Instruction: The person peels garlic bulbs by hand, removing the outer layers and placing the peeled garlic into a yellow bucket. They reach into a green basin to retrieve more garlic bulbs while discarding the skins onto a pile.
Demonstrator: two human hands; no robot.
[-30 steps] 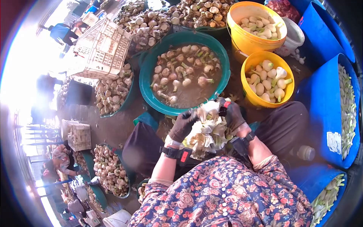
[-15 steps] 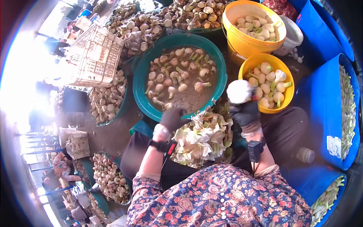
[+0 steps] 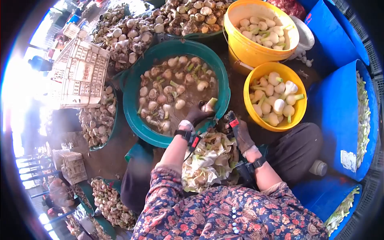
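Observation:
My left hand [image 3: 197,113], in a dark glove, is closed around a garlic bulb [image 3: 209,105] with a short green stem, over the right inner side of the green tub [image 3: 131,128]. Muddy water and several unpeeled garlic bulbs [image 3: 162,98] fill that tub. Just right of its rim is my gloved right hand [image 3: 240,135], fingers curled, with a dark and red piece at its front; what it grips I cannot tell. Peeled white bulbs [image 3: 279,106] lie in the small yellow bucket [image 3: 256,114] beyond that hand. Below both hands sits a heap of peeled skins [image 3: 210,160].
A larger yellow bucket [image 3: 236,48] with white bulbs stands behind the small one. Blue containers [image 3: 332,116] line the right side. Piles of unpeeled garlic [image 3: 124,42] and a white crate [image 3: 82,74] are at the left and back. Another person [image 3: 60,192] sits at lower left.
My left hand has moved right and now grips a garlic bulb. The white bulb is gone from my right hand, which has come down and left from the small bucket. The view has shifted slightly.

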